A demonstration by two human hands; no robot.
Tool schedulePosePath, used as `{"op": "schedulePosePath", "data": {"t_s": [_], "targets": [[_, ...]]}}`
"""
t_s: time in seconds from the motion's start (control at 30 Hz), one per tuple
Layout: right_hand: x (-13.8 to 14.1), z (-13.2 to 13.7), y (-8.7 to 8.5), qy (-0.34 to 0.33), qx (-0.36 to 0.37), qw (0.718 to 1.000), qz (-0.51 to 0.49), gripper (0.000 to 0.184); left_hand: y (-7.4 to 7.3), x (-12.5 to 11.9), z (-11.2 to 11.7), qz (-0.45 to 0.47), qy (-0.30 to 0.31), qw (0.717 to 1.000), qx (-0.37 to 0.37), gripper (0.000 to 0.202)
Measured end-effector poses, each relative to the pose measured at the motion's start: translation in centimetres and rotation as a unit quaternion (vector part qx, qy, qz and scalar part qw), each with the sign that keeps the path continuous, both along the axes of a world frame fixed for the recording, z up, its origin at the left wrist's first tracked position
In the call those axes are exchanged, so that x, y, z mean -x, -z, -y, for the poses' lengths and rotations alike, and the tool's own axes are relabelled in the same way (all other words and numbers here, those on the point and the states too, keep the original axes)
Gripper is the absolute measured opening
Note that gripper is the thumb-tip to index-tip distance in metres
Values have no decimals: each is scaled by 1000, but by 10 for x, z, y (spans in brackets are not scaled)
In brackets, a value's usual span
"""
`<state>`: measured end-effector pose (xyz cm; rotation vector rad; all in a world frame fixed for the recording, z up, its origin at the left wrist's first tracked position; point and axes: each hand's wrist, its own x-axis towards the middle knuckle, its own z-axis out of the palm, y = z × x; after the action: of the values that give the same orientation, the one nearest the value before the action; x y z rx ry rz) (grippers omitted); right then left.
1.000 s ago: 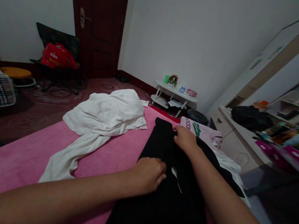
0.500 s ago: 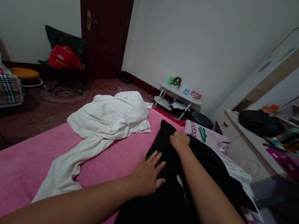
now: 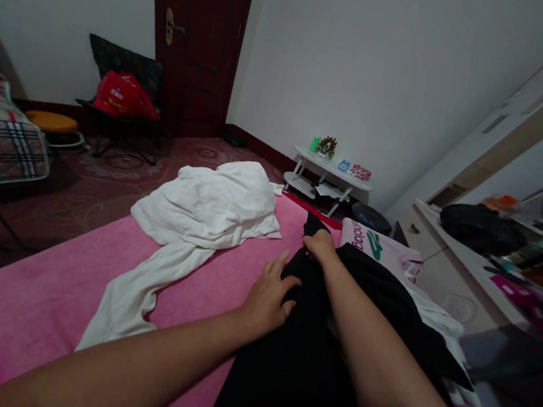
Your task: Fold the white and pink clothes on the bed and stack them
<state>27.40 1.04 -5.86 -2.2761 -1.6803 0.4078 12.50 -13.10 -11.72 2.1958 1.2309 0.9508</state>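
A black garment (image 3: pixel 298 376) lies stretched over the pink bedcover (image 3: pixel 58 281), running from my body toward the bed's far edge. Near its far end my right hand (image 3: pixel 320 244) is closed, the fingers pinching the black cloth. My left hand (image 3: pixel 268 297) rests at the left edge of the same garment, its fingers apart and holding nothing. To the left, a crumpled white long-sleeved top (image 3: pixel 216 202) has one sleeve trailing toward me. Beyond my right forearm lies a pink shirt (image 3: pixel 399 252) with lettering and a green print, partly covered by black cloth.
A small white table (image 3: pixel 331 171) with a potted plant stands by the wall. A folding chair (image 3: pixel 124 61) carries a red bag (image 3: pixel 125 95) beside the dark door (image 3: pixel 199 52). On the right is a white dresser (image 3: pixel 443 275) with a black bag (image 3: pixel 481 226).
My right hand has gathered the far end of the black cloth and drawn it slightly. The left hand has shifted toward the garment's left edge, its fingers now more curled. The view has tilted a little.
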Motion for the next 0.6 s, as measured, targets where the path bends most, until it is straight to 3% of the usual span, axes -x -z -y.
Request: {"op": "schedulePosePath", "data": {"t_s": [0.2,0.37,0.47,0.6], "targets": [[-6,-26,-38,22,-144,986,-76,36,-6,17,-33,82,-24,993,80,39],[0,-30,-29,-25,-207,968,-141,54,1,36,-55,85,-80,991,70,36],[4,-5,-9,-118,-200,955,-187,61,7,41,-59,52,-98,991,71,32],[3,74,10,-226,-138,946,-188,50,5,42,-54,1,-69,995,65,28]]}}
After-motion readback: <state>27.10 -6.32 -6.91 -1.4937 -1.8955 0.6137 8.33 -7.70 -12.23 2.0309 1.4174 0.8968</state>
